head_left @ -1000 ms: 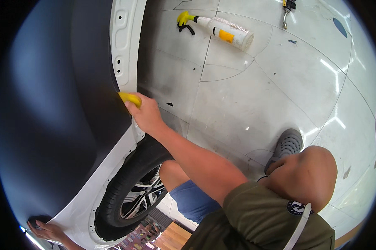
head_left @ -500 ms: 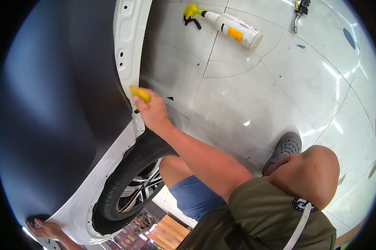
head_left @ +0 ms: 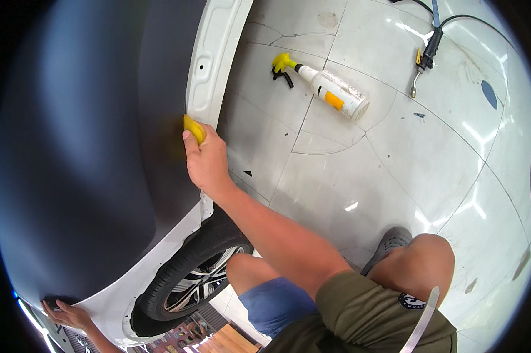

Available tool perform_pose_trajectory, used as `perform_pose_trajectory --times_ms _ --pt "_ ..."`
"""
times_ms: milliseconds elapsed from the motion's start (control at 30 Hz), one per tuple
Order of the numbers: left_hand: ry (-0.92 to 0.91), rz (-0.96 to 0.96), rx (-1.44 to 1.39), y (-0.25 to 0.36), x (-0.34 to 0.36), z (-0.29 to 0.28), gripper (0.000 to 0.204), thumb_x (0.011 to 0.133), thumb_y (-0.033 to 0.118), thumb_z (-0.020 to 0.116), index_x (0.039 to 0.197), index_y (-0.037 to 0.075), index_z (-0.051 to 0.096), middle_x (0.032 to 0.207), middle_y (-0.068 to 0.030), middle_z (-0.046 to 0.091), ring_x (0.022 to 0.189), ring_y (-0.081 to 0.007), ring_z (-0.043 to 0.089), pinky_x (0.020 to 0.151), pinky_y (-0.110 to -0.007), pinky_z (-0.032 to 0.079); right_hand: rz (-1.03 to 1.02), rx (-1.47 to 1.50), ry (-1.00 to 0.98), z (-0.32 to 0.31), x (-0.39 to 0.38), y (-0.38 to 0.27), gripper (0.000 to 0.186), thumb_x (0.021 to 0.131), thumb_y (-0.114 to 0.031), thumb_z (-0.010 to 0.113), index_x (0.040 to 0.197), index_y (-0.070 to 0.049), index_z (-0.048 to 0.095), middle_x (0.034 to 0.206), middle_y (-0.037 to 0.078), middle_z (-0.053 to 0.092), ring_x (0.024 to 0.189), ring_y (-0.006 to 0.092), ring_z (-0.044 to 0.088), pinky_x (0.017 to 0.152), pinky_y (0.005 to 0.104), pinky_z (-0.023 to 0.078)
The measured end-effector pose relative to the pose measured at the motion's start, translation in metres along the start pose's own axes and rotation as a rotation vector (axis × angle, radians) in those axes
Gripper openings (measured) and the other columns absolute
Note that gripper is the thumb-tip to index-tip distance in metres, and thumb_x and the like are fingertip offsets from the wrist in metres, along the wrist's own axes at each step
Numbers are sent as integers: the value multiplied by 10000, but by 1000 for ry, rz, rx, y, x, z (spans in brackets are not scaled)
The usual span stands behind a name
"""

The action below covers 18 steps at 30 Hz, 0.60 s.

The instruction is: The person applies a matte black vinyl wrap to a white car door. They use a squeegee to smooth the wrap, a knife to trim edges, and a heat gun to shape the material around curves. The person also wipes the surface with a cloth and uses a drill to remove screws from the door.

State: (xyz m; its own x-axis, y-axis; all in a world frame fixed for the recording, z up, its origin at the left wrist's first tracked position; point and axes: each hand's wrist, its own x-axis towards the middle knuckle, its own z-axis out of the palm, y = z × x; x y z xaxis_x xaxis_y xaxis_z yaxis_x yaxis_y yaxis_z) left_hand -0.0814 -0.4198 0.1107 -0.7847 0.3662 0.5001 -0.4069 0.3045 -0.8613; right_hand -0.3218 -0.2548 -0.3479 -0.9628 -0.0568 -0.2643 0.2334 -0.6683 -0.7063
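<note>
My right hand (head_left: 206, 162) grips a yellow squeegee (head_left: 194, 128), its edge pressed where the dark matte car panel (head_left: 89, 165) meets the white flanged frame (head_left: 209, 76). Thumb and fingers pinch the squeegee from both sides. Down at the lower left, my left hand (head_left: 71, 316) lies with spread fingers against the bottom edge of the dark panel; nothing shows in it. Between the two hands, the white wheel arch edge (head_left: 115, 294) curves round a black tyre (head_left: 171, 273) with a silver and black rim (head_left: 195, 282).
A clear spray bottle (head_left: 339, 94) with a yellow trigger head lies on the pale tiled floor (head_left: 312, 188). Farther right lies a torch-like tool (head_left: 428, 53) with a black hose. My knee (head_left: 415, 262) and grey shoe (head_left: 393, 244) are at the right.
The view has shifted, so the floor items sit lower. My right hand has slid the squeegee farther up along the panel edge. My left hand remains at the panel's lower edge.
</note>
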Motion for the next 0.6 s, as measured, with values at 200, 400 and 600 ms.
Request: perform_pose_trajectory --times_ms 200,400,600 --pt "-23 7 -1 14 2 -1 584 995 484 356 1361 33 418 1378 -176 433 1282 -346 380 1077 -457 285 218 220 -14 -3 16 -4 261 913 -157 549 1076 40 604 947 235 632 878 426 601 778 438 475" --pt "-19 -1 -24 9 1 0 566 1001 471 356 1368 44 414 1390 -166 419 1295 -341 375 1074 -459 322 -9 -95 40 -9 38 -14 221 894 -151 572 991 46 601 910 208 649 835 349 640 765 385 488" --pt "17 10 5 11 3 3 572 1002 498 309 1371 76 426 1394 -140 419 1287 -314 378 1067 -442 354 86 165 20 -20 30 7 222 877 -136 572 1017 34 595 839 187 646 779 341 631 758 383 490"
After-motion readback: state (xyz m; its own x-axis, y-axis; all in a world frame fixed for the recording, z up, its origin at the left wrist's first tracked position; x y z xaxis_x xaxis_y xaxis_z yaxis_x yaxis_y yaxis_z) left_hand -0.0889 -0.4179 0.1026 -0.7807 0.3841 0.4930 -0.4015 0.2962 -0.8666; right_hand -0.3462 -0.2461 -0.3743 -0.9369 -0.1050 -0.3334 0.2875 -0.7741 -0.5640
